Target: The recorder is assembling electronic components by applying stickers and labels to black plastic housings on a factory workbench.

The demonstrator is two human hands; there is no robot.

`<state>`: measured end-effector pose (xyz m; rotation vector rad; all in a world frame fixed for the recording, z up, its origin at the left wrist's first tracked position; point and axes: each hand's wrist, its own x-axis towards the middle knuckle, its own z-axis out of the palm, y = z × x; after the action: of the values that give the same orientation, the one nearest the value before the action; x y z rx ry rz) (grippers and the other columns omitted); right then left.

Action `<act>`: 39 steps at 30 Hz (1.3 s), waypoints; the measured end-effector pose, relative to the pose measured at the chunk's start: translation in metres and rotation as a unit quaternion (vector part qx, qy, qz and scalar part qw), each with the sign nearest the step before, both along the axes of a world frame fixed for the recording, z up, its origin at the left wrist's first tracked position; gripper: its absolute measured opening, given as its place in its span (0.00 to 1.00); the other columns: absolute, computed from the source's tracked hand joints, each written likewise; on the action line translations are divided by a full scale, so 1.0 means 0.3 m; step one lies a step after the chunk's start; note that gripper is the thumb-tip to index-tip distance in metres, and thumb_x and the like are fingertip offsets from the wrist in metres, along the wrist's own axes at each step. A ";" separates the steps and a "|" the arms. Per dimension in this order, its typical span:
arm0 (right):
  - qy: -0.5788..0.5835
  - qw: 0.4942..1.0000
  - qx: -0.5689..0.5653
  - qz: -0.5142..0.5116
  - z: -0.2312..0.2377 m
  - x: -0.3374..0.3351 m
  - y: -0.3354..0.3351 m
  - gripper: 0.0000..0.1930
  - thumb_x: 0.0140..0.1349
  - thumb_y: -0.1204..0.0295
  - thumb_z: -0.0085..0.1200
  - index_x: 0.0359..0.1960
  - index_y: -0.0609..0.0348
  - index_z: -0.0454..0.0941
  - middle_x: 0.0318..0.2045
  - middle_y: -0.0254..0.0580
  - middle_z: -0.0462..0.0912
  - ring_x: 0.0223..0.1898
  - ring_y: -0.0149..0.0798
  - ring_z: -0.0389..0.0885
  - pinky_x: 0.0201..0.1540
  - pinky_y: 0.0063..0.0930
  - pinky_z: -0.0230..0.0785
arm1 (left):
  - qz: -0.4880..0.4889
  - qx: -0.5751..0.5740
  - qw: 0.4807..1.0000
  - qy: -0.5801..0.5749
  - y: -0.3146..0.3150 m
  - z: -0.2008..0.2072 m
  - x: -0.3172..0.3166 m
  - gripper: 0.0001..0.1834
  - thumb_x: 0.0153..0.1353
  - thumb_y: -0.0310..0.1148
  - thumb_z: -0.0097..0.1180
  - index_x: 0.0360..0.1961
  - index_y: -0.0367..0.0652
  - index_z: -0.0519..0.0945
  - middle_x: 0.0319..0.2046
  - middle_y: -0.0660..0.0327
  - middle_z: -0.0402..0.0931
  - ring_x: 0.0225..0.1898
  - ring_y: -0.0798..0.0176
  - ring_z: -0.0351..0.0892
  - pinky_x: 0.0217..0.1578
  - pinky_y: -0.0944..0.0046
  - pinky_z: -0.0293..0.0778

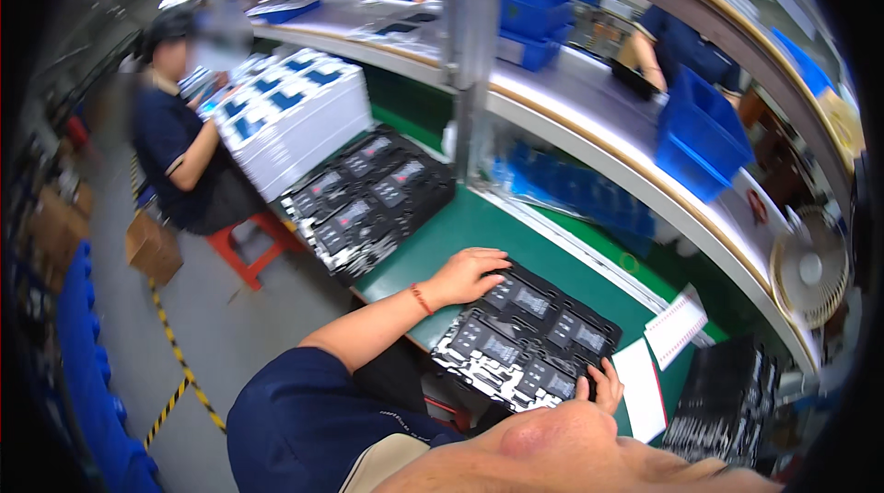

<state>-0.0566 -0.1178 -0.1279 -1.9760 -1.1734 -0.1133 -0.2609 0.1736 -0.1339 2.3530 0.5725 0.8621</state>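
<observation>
In front of me on the green bench lies a stack of black plastic trays point(550, 313). The top tray has several compartments with flat black rectangular parts point(531, 301) in them. My left hand point(465, 278) grips the far left corner of the top tray, its thumb over the rim and its fingers along the edge. At the opposite, right side, my right hand point(605, 388) holds the tray's edge with bent fingers; part of that hand is hidden.
Further left stand another stack of loaded black trays point(368, 194) and a tall white tray stack point(304, 125). A notebook point(677, 325), white paper point(639, 390), more black trays point(723, 392) and a fan point(810, 267) are at right. Blue bins point(703, 139) stand on the shelf. A co-worker point(184, 134) sits at left.
</observation>
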 end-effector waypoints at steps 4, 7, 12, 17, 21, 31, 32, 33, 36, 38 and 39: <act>0.000 1.000 -0.017 -0.010 -0.016 0.016 -0.029 0.10 0.55 0.77 0.57 0.40 0.65 0.81 0.53 0.53 0.78 0.51 0.53 0.72 0.56 0.43 0.63 | -0.004 -0.005 1.000 0.005 -0.002 -0.020 0.024 0.16 0.59 0.34 0.62 0.48 0.42 0.83 0.53 0.50 0.78 0.57 0.49 0.76 0.59 0.53 0.71; 0.011 0.999 -0.027 -0.015 -0.002 0.007 -0.023 0.10 0.56 0.76 0.57 0.40 0.65 0.81 0.54 0.53 0.78 0.51 0.53 0.72 0.56 0.43 0.63 | -0.008 -0.020 1.000 0.010 -0.004 -0.028 0.019 0.16 0.59 0.34 0.62 0.48 0.42 0.83 0.54 0.51 0.78 0.59 0.50 0.75 0.60 0.53 0.69; 0.021 0.999 -0.030 -0.012 0.001 0.003 -0.017 0.10 0.56 0.76 0.58 0.40 0.65 0.81 0.54 0.52 0.78 0.51 0.52 0.72 0.56 0.43 0.63 | -0.003 -0.022 1.000 0.022 -0.008 -0.033 0.011 0.16 0.60 0.35 0.62 0.49 0.43 0.83 0.55 0.53 0.77 0.59 0.50 0.74 0.60 0.53 0.69; 0.001 1.000 -0.011 -0.015 -0.016 0.006 -0.019 0.10 0.56 0.76 0.58 0.40 0.64 0.82 0.53 0.52 0.79 0.50 0.52 0.72 0.56 0.42 0.63 | -0.006 -0.018 1.000 0.018 -0.002 -0.029 0.013 0.16 0.60 0.35 0.61 0.49 0.43 0.82 0.55 0.53 0.77 0.59 0.50 0.74 0.60 0.54 0.69; 0.017 1.000 -0.014 -0.020 0.006 0.000 -0.015 0.10 0.56 0.76 0.58 0.40 0.64 0.82 0.53 0.51 0.79 0.51 0.52 0.72 0.56 0.42 0.64 | -0.008 -0.011 1.000 0.016 0.003 -0.031 0.018 0.16 0.60 0.34 0.62 0.48 0.43 0.83 0.55 0.53 0.77 0.59 0.50 0.74 0.60 0.54 0.70; 0.016 1.000 0.007 -0.002 0.011 0.002 0.000 0.11 0.53 0.76 0.61 0.40 0.61 0.83 0.52 0.51 0.79 0.52 0.51 0.73 0.56 0.40 0.65 | 0.007 -0.005 1.000 0.007 -0.002 -0.009 0.006 0.15 0.60 0.34 0.62 0.47 0.41 0.84 0.53 0.50 0.79 0.57 0.49 0.76 0.59 0.54 0.70; 0.015 1.000 0.011 -0.003 0.009 0.003 -0.002 0.11 0.53 0.76 0.61 0.40 0.61 0.83 0.52 0.50 0.79 0.52 0.51 0.73 0.56 0.40 0.65 | 0.000 -0.005 1.000 0.005 -0.001 -0.010 0.009 0.15 0.60 0.34 0.62 0.47 0.41 0.84 0.53 0.50 0.79 0.57 0.49 0.76 0.59 0.54 0.70; 0.013 1.000 0.011 -0.008 0.014 0.002 -0.005 0.11 0.53 0.76 0.61 0.40 0.61 0.83 0.52 0.50 0.79 0.52 0.51 0.73 0.56 0.40 0.65 | 0.001 -0.006 1.000 0.005 -0.001 -0.010 0.010 0.15 0.60 0.35 0.62 0.47 0.41 0.84 0.52 0.50 0.79 0.57 0.50 0.76 0.59 0.54 0.70; 0.011 1.000 -0.003 -0.008 0.021 -0.002 -0.013 0.11 0.54 0.76 0.61 0.41 0.59 0.83 0.54 0.48 0.79 0.53 0.49 0.74 0.57 0.40 0.65 | 0.000 -0.005 1.000 0.008 -0.005 -0.006 0.014 0.16 0.60 0.35 0.62 0.47 0.42 0.83 0.52 0.51 0.79 0.57 0.51 0.76 0.59 0.55 0.70; 0.017 1.000 0.000 -0.008 0.023 -0.008 -0.013 0.11 0.55 0.76 0.61 0.41 0.59 0.83 0.54 0.48 0.79 0.53 0.49 0.74 0.56 0.40 0.65 | 0.002 -0.005 1.000 0.011 -0.010 -0.004 0.004 0.16 0.60 0.35 0.62 0.48 0.42 0.83 0.52 0.52 0.80 0.58 0.51 0.76 0.59 0.55 0.70; 0.018 1.000 -0.001 -0.009 0.021 -0.014 -0.016 0.11 0.55 0.76 0.61 0.41 0.59 0.83 0.54 0.48 0.79 0.53 0.49 0.74 0.56 0.40 0.65 | 0.003 -0.003 1.000 0.013 -0.012 -0.006 -0.003 0.16 0.60 0.35 0.62 0.48 0.42 0.83 0.52 0.52 0.80 0.58 0.51 0.76 0.59 0.55 0.70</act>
<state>-0.0606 -0.1226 -0.1216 -1.9828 -1.1335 -0.0861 -0.2618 0.1699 -0.1356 2.3611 0.5921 0.8314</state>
